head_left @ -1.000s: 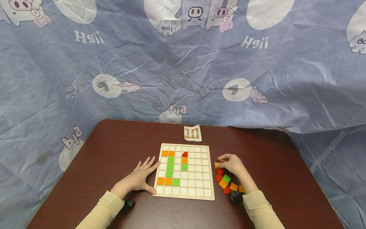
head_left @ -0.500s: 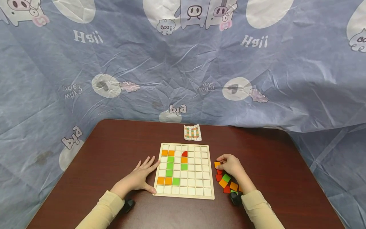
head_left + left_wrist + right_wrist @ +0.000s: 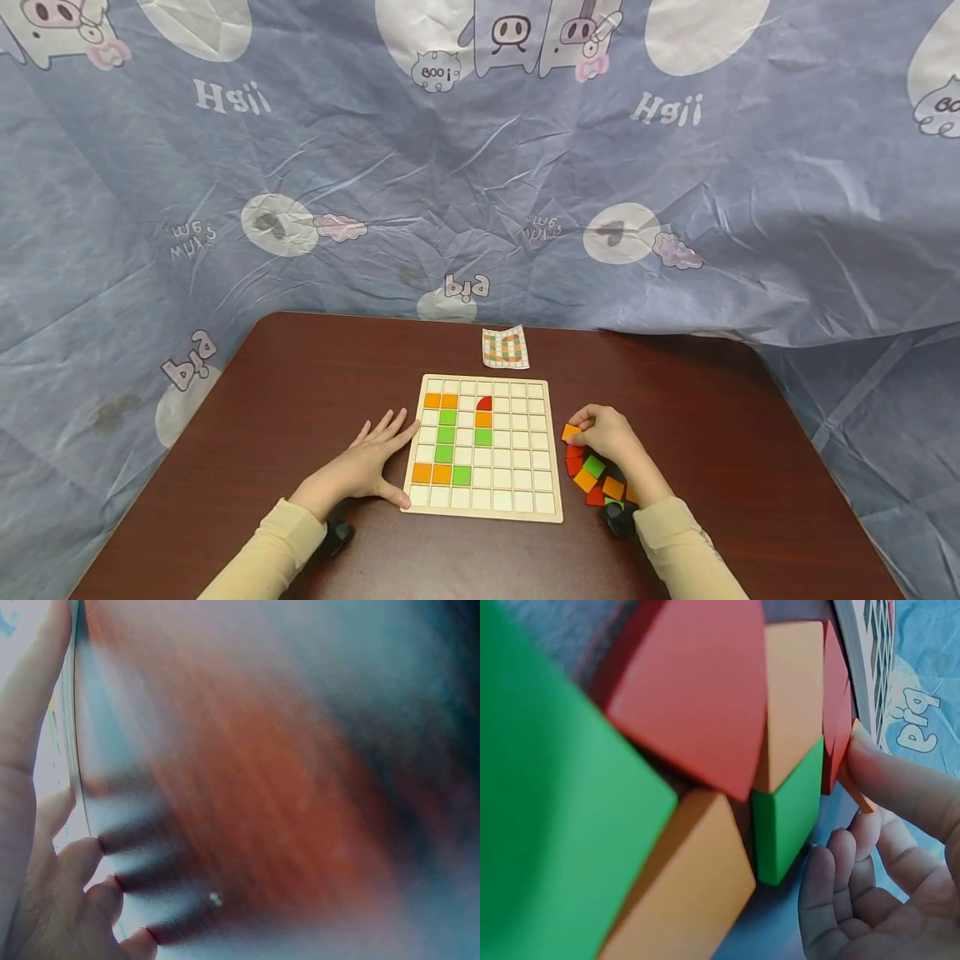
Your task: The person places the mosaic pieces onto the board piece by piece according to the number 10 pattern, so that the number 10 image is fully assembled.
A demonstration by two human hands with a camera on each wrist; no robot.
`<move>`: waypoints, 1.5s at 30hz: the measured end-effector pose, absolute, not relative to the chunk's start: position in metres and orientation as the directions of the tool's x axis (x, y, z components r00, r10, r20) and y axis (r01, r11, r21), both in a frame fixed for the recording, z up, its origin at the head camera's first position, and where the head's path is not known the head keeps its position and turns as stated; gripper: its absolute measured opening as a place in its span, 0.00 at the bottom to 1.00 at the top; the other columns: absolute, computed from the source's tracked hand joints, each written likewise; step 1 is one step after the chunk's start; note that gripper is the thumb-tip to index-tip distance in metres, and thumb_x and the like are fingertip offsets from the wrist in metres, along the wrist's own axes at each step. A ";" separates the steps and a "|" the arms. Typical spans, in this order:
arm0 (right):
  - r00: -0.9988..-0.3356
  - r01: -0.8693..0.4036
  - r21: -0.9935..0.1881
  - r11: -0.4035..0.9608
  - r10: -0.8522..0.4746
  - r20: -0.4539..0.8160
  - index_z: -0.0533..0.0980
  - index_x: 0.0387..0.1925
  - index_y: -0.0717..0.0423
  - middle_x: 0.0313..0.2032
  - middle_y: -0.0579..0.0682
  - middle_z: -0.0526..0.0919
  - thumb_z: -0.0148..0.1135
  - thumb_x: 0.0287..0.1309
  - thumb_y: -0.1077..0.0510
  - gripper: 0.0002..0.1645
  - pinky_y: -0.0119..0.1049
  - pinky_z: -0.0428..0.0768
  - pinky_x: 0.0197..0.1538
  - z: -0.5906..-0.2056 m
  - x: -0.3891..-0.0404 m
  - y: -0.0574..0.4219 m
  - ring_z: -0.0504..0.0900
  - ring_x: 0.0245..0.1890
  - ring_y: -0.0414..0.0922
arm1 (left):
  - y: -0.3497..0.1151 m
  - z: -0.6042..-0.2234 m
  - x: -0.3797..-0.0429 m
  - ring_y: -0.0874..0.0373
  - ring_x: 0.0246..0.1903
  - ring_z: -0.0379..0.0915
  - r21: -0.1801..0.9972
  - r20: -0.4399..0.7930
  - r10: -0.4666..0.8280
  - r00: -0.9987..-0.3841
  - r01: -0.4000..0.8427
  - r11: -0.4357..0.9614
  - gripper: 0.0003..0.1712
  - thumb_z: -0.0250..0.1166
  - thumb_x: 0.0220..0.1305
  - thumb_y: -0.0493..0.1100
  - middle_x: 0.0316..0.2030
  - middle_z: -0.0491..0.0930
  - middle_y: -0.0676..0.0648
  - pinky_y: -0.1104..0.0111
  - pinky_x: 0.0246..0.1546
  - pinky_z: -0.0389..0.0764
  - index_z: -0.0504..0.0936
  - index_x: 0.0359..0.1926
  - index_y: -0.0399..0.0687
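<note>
A pale wooden grid board (image 3: 504,517) lies on the table, with orange and green square tiles and one red rounded tile in its cells. My left hand (image 3: 363,467) is spread flat on the table, thumb and fingertips touching the board's left edge. To the board's right, my right hand (image 3: 607,433) pinches an orange tile (image 3: 571,432) between thumb and fingers. The right wrist view shows that tile (image 3: 859,791) held edge-on. Just below this hand lie loose red tiles (image 3: 573,466), a green tile (image 3: 594,466) and several orange tiles (image 3: 585,481).
A small paper card (image 3: 506,347) printed with a coloured grid pattern lies behind the board. The dark brown table (image 3: 337,358) meets a grey-blue printed cloth (image 3: 480,183) at its back. Black wrist devices (image 3: 618,518) sit under both wrists.
My right hand has shifted slightly left, and the orange tile at its fingertips has turned a little. Red tiles below it have moved closer together. My left hand and the board stay put.
</note>
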State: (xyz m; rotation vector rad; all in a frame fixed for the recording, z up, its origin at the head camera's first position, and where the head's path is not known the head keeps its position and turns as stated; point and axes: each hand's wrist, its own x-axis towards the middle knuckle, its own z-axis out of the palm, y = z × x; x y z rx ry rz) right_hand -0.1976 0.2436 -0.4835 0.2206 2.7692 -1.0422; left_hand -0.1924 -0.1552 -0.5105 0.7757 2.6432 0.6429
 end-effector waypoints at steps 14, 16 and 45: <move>-0.979 0.165 -0.697 0.698 0.028 -0.204 0.82 0.36 0.60 0.30 0.50 0.84 0.74 0.51 0.60 0.11 0.33 0.77 0.35 -0.470 -0.194 0.238 0.78 0.29 0.43 | -0.155 -0.510 -0.193 0.35 0.76 0.36 0.491 -0.158 0.576 -0.802 0.443 0.750 0.73 0.79 0.33 0.66 0.77 0.44 0.34 0.35 0.71 0.43 0.53 0.77 0.47; -0.979 0.163 -0.716 0.679 0.024 -0.200 0.82 0.37 0.60 0.32 0.51 0.84 0.73 0.52 0.60 0.11 0.33 0.78 0.35 -0.468 -0.193 0.233 0.79 0.31 0.43 | -0.155 -0.508 -0.193 0.35 0.76 0.35 0.491 -0.160 0.576 -0.801 0.442 0.751 0.73 0.79 0.33 0.65 0.77 0.44 0.34 0.35 0.71 0.43 0.53 0.77 0.47; -0.978 0.057 -0.842 0.536 -0.139 -0.155 0.83 0.31 0.57 0.26 0.47 0.85 0.72 0.51 0.64 0.05 0.30 0.77 0.31 -0.483 -0.174 0.141 0.81 0.26 0.40 | -0.155 -0.508 -0.191 0.35 0.77 0.35 0.492 -0.173 0.572 -0.802 0.433 0.755 0.73 0.79 0.33 0.66 0.77 0.43 0.34 0.36 0.72 0.42 0.53 0.78 0.48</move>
